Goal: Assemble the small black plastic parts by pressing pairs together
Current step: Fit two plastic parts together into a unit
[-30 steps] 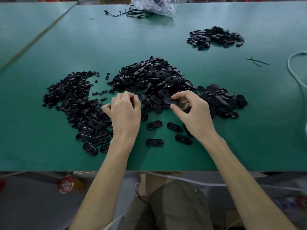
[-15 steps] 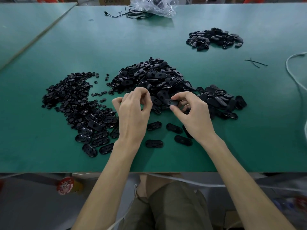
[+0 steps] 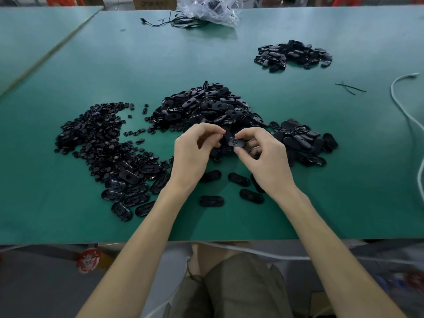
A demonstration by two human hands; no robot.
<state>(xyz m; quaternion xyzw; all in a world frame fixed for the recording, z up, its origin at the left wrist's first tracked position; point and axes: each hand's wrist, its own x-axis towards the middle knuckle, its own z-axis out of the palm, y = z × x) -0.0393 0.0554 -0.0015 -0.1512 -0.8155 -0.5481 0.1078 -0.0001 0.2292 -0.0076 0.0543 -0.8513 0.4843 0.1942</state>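
My right hand [image 3: 266,161] pinches a black oval plastic shell [image 3: 236,142] between thumb and fingers, just above the table. My left hand [image 3: 195,154] is close beside it, fingers curled with the fingertips pinched at the shell's left end; what they hold is too small to see. Behind my hands lies a big heap of oval shells [image 3: 206,106]. A spread of small round black parts [image 3: 96,134] covers the table to the left. Several single oval pieces [image 3: 211,200] lie near my wrists.
A green table [image 3: 229,53] carries a separate pile of black parts [image 3: 293,55] at the back right. A clear plastic bag [image 3: 208,8] and black cable lie at the far edge. A white cable [image 3: 406,111] runs along the right side, black ties [image 3: 350,88] nearby.
My left hand has moved right from the small round parts to meet the right hand. The right hand kept the oval shell and stayed in place.
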